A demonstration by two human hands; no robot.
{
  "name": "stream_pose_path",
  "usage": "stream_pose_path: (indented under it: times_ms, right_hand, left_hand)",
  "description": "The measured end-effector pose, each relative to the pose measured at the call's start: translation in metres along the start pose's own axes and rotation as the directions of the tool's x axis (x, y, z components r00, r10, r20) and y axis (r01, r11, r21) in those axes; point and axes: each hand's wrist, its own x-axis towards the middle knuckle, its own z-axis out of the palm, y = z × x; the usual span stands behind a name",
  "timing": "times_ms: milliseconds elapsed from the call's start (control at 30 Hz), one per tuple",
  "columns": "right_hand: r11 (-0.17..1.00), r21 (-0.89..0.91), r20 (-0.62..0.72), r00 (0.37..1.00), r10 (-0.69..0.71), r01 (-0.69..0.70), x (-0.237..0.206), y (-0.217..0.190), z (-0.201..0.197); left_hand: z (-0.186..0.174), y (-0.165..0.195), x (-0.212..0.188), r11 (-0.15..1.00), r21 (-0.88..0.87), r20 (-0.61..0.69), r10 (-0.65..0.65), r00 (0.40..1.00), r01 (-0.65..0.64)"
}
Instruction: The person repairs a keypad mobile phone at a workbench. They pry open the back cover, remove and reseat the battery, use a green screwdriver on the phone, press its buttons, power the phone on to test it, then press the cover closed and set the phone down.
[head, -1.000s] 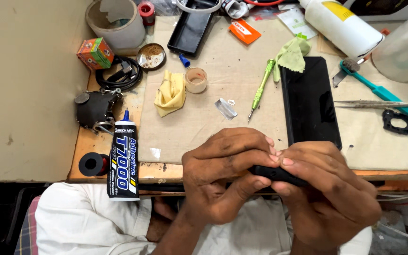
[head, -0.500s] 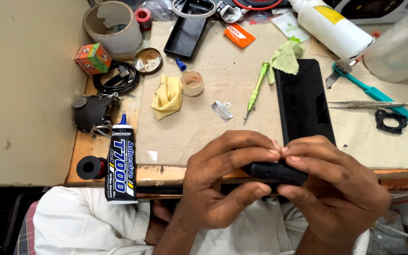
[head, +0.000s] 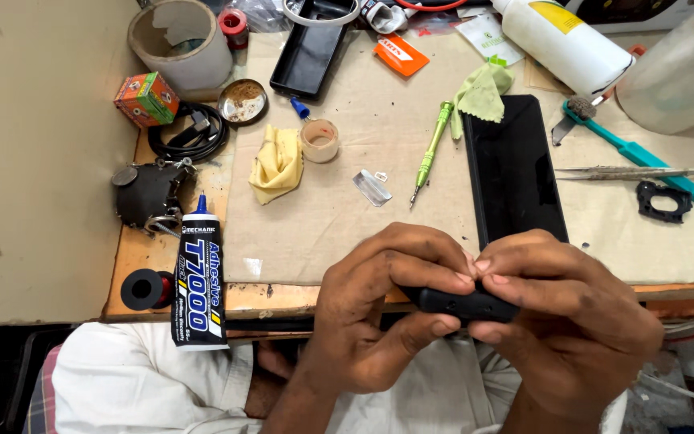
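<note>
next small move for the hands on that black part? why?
Probably keep working the thumbs along the top edge of the small black rectangular part. The left hand and the right hand pinch it from both ends above the lap, with the thumbnails meeting at its upper seam; nearly all of it is hidden by fingers.

On the tabletop (head: 331,233), a black adhesive tube (head: 199,281) stands at eight o'clock, a green screwdriver (head: 430,153) sits dead centre, a dark flat panel (head: 514,173) just right, tweezers (head: 632,172) out at three o'clock.
</note>
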Motion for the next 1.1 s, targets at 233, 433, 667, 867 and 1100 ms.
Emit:
stream_pose_path:
  times_ms: [233, 433, 667, 867, 1100]
  right_hand:
    - [0.997, 0.074, -0.029, 1.0, -0.001, 0.003, -0.003, 0.003, 0.003]
    - [0.997, 0.071, -0.011, 1.0, -0.014, 0.015, -0.003, 0.004, 0.001]
    - [0.999, 0.02, 0.027, 0.999, -0.028, 0.028, 0.002, 0.001, 0.002]
    - [0.999, 0.002, 0.062, 0.998, -0.033, 0.033, 0.006, -0.003, -0.003]
    - [0.999, 0.009, 0.076, 0.996, -0.052, 0.052, 0.007, -0.004, -0.006]
  left_hand:
    - [0.004, -0.002, 0.001, 0.999, 0.022, -0.035, 0.043, 0.998, -0.042]
    - [0.005, -0.005, -0.004, 0.998, 0.025, -0.042, 0.062, 0.997, -0.061]
    - [0.0, -0.005, -0.009, 0.999, 0.031, -0.003, 0.044, 0.999, -0.044]
    - [0.0, 0.008, -0.006, 0.993, 0.108, 0.033, 0.042, 0.999, -0.045]
    - [-0.002, 0.015, -0.002, 0.974, 0.211, 0.097, 0.067, 0.993, -0.086]
